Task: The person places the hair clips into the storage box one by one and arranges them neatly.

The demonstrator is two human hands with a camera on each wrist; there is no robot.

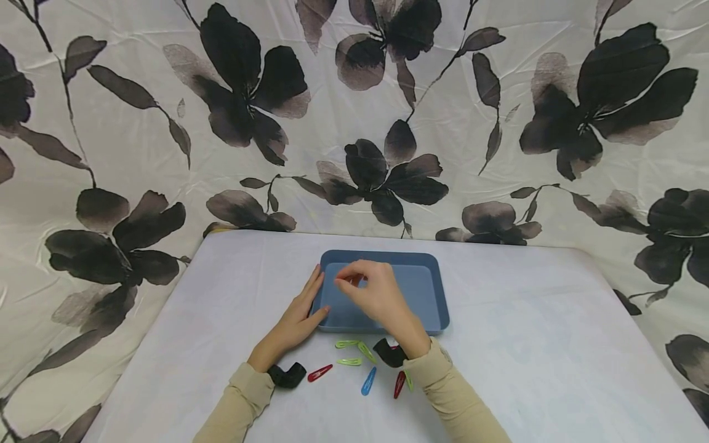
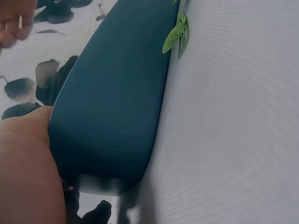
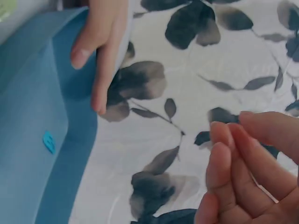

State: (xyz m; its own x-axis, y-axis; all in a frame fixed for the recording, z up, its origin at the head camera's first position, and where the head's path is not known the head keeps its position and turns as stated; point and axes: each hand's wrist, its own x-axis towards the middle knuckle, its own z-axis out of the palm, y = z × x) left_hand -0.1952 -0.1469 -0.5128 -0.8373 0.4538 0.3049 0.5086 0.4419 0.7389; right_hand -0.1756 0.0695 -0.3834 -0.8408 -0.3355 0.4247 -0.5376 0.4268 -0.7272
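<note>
Wrinkled floral backdrop (image 1: pixel 310 135); left hand (image 1: pixel 299 317) straight-fingered against smooth rectangular tray (image 1: pixel 419 289); right hand (image 1: pixel 375 293) curled above, grasp unclear.

1. We've got a plain slate-blue tray (image 1: pixel 418 289) here!
2. We see lime-green hair clips (image 1: pixel 349 362), dark-red hair clips (image 1: pixel 320 373), a bright-blue hair clip (image 1: pixel 368 381)!
3. We find beige sleeves (image 1: pixel 460 397), black wrist cameras (image 1: pixel 288 376).
4. And a white tablecloth (image 1: pixel 526 338), a white backdrop (image 1: pixel 316 31) blooming with black-and-brown flowers!
</note>
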